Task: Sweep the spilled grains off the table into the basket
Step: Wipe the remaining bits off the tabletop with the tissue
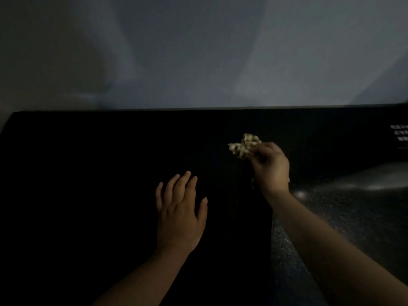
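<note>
Black table top [88,173]: fills the middle and lower left of the frame; far edge runs straight across just above centre; very dim light.
Left hand [180,214]: lower centre, palm down over the table, fingers straight and slightly fanned, thumb out to the right; holds nothing. Contact with the surface cannot be told.
Right hand [272,167]: right of centre, higher in the frame than the left, back of the hand to the camera, fingers curled and gripping a wad.
Pale mottled wad [244,143]: cream with dark flecks, crumpled, sticking out up and left from the right hand's fingers. Cloth or clumped grains, cannot tell; whether it touches the table, cannot tell.
Grains: loose ones on the table cannot be made out in this dark.
Grey speckled surface [353,217]: lower right, beside the table's right edge, with a faint glare patch.
White markings [399,132]: small rows at the right edge of the frame, unreadable.
Wall [198,51]: plain grey, upper half of the frame.
</note>
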Motion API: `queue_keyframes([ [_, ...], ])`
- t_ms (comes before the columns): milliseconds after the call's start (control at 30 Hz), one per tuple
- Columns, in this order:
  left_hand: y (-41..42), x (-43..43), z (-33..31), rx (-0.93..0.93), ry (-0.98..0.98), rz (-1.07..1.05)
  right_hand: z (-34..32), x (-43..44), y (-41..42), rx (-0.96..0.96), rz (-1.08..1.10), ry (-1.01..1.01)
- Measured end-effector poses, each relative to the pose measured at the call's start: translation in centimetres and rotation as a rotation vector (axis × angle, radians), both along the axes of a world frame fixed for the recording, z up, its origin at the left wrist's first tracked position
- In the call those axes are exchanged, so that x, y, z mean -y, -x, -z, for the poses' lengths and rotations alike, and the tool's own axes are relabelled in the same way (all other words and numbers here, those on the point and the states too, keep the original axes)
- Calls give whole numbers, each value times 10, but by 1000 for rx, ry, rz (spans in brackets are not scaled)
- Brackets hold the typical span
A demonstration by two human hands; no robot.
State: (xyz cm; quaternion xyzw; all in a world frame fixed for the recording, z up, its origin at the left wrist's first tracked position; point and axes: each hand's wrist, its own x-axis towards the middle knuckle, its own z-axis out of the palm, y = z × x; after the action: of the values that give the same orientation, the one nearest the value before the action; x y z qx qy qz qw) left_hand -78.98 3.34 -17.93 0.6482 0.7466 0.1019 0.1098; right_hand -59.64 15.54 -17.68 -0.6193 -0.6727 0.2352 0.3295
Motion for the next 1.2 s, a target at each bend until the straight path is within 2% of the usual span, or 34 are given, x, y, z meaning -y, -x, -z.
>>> queue_keyframes([
  [133, -1, 0, 2, 0, -24, -5, 2, 66, -8, 16, -153, 10],
  [267, -2, 0, 3, -14, -35, -7, -12, 105, -15, -17, -239, 137],
  [467, -3, 0, 1, -18, -49, -9, -17, 40, -14, -98, 27, 90],
  [567, -2, -1, 3, -14, -62, 1, -4, 42, 1, -64, -10, 65],
  [700, -2, 0, 4, -23, -75, 4, 3, 104, 3, 15, -88, 8],
  [900, -4, 1, 2, -18, -88, -7, -19, 155, -18, -83, -221, 179],
  [1067, -2, 2, 5, -6, -108, 17, -26, 99, -19, -84, 81, 38],
  [1200, -3, 2, 4, -10, -113, 18, -5, 101, -7, -72, 59, 106],
])
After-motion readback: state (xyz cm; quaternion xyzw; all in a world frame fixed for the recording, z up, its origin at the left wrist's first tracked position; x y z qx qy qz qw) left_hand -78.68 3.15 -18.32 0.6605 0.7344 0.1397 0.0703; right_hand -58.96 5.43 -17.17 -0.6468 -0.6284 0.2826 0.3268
